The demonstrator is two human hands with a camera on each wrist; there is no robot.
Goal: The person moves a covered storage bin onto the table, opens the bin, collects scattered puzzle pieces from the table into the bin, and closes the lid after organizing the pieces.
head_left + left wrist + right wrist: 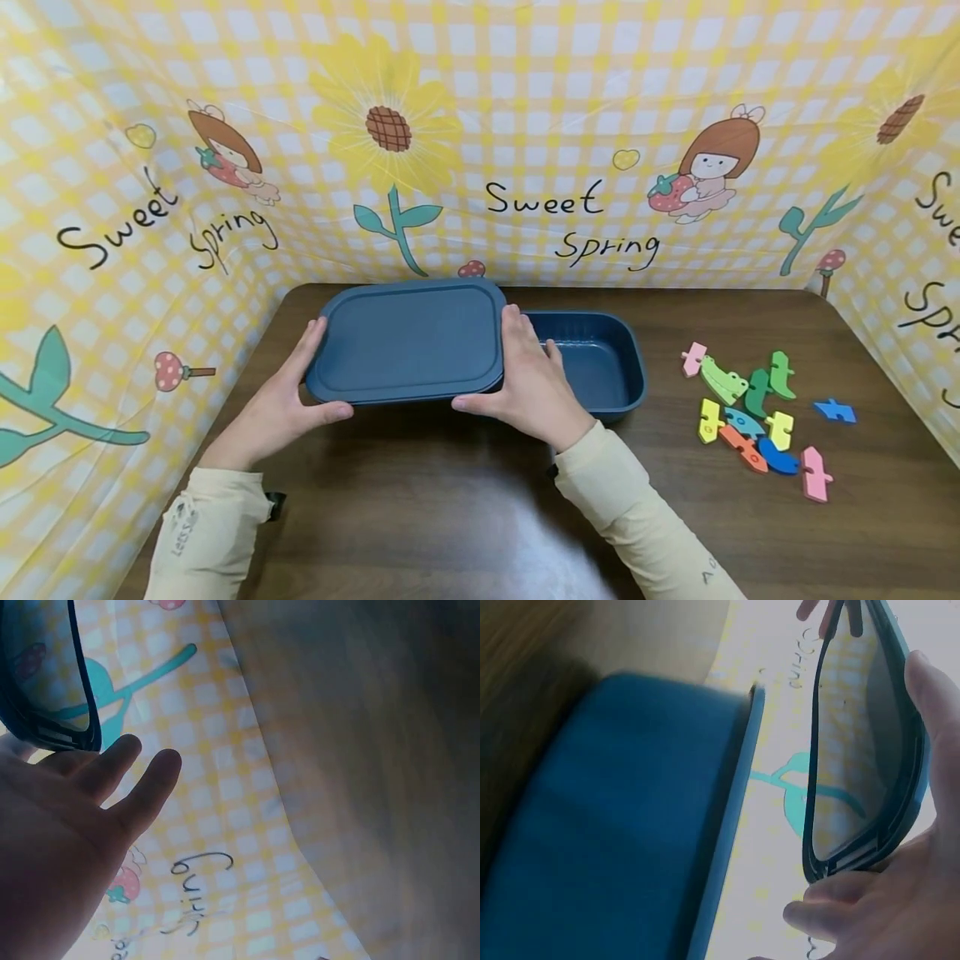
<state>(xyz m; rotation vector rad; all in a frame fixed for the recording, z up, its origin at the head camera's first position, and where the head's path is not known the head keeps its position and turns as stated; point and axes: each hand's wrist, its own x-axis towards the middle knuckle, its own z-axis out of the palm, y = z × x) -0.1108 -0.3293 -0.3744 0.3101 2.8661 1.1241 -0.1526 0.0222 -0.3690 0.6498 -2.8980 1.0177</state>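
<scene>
A dark blue lid (408, 342) with rounded corners is held up between both hands, clear of the tabletop. My left hand (273, 408) grips its left end, thumb at the near corner. At the opposite end, my right hand (536, 375) holds the lid, its thumb under the near right corner. In the right wrist view the lid (909, 817) shows its underside and rim, apart from the blue box (630, 817). That open box (603, 362) stands on the table behind my right hand, its left part hidden by the hand and lid.
On the right of the brown wooden table (480, 533) lie several coloured puzzle pieces, among them a light green crocodile piece (722, 381), a pink piece (814, 475) and a blue piece (836, 410). A yellow checked cloth (465, 158) walls the back and sides.
</scene>
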